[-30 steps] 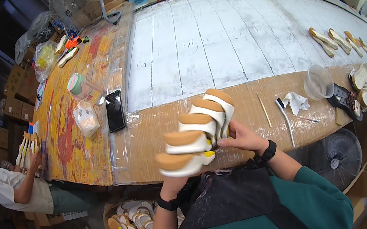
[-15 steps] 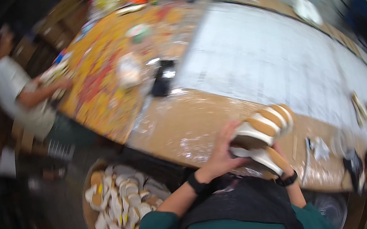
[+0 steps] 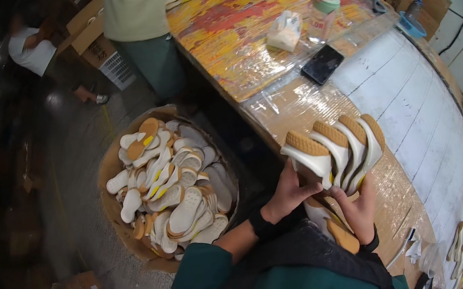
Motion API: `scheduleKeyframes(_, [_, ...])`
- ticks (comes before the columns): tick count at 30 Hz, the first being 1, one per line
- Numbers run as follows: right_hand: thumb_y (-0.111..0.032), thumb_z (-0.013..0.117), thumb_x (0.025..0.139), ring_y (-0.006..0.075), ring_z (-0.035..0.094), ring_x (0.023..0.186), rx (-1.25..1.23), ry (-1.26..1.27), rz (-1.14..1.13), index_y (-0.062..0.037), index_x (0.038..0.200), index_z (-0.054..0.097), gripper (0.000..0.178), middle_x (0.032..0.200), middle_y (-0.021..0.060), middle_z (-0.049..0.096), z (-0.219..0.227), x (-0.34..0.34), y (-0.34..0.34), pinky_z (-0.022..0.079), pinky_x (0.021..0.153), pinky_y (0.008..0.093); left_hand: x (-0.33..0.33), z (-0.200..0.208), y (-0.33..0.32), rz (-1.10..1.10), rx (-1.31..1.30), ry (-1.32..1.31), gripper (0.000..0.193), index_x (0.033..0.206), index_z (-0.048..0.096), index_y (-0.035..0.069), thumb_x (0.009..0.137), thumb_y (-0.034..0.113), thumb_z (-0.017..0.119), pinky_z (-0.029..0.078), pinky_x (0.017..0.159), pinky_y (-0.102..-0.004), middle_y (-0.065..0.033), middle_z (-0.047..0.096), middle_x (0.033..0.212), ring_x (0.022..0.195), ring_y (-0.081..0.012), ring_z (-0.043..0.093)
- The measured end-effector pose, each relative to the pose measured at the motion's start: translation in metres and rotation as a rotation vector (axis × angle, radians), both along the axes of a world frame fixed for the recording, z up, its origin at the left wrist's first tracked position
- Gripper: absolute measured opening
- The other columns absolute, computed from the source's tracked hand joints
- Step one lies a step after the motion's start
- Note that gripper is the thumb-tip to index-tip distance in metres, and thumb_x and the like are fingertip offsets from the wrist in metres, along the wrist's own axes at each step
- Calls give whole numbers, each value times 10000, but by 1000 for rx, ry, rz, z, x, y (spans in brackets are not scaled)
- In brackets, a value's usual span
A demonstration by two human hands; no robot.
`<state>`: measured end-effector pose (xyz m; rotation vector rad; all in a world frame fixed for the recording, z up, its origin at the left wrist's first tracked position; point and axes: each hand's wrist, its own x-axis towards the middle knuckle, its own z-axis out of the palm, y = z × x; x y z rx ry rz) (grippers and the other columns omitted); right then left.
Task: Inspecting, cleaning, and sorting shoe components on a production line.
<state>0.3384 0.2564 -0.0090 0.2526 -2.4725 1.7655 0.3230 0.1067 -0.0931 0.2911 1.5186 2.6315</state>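
A fanned row of several shoe soles (image 3: 336, 150), white with tan treads, is gripped between both my hands. My left hand (image 3: 290, 194) closes on the near left end, its thumb along the white edge. On the right, my right hand (image 3: 358, 209) is wrapped round the underside of the row, thumb up. One more sole (image 3: 341, 232) points down between my hands, close to my dark apron. Left of me, a large round-sided cardboard container (image 3: 116, 220) is heaped with loose soles (image 3: 160, 181), some with yellow patches.
Brown film-covered cardboard (image 3: 390, 181) lies on the table beside a whitish surface (image 3: 409, 102). A black phone (image 3: 323, 65), a green-lidded jar (image 3: 323, 16) and a white bag (image 3: 285, 30) are farther off. A co-worker (image 3: 145, 38) stands at the paint-stained table end. Soles (image 3: 458, 251) lie at right.
My view has swung left, bringing the container of soles nearer the middle. The held soles have turned and now fan with their tan ends up; both hands still grip them.
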Motion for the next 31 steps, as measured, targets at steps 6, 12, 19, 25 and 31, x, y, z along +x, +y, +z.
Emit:
scheduleKeyframes(6, [-148, 683, 717, 201, 544, 943, -96, -145, 255, 20, 1188, 380, 585, 1045, 138, 554, -25, -22, -51, 432, 811, 313, 32, 42, -46, 500, -92, 6, 725, 1262, 225, -12, 729, 107, 701, 374, 911, -313, -127, 423, 1182, 1084, -192, 442])
scheduleKeyframes(12, [-258, 586, 816, 142, 550, 905, -118, -592, 727, 4, 1186, 421, 482, 991, 95, 578, -72, -57, -146, 448, 774, 263, 59, -6, -118, 937, -127, -277, 688, 1288, 197, -16, 796, 182, 637, 351, 923, -319, -137, 406, 1212, 1090, -199, 429])
scheduleKeyframes(19, [-444, 488, 851, 121, 546, 777, 29, -954, 779, 54, 1022, 567, 532, 878, 94, 611, -159, -36, -180, 428, 726, 235, 103, -122, -161, 757, -36, -844, 507, 1238, 375, 34, 857, 343, 503, 379, 896, -310, -94, 483, 1167, 1063, -205, 473])
scheduleKeyframes(25, [-429, 459, 871, 113, 552, 764, 40, -757, 723, 35, 996, 580, 496, 838, 83, 617, -182, -44, -154, 433, 696, 244, 104, -143, -154, 275, 246, -864, 387, 1231, 391, 76, 864, 172, 470, 398, 882, -357, -76, 512, 1138, 1048, -184, 495])
scheduleKeyframes(31, [-342, 469, 886, 135, 557, 943, -75, -825, 857, -12, 1153, 514, 426, 996, 109, 608, -186, -47, -119, 425, 845, 277, 89, -122, -134, -85, 382, -774, 577, 1324, 241, 127, 840, 93, 551, 370, 941, -348, -74, 416, 1256, 1131, -214, 435])
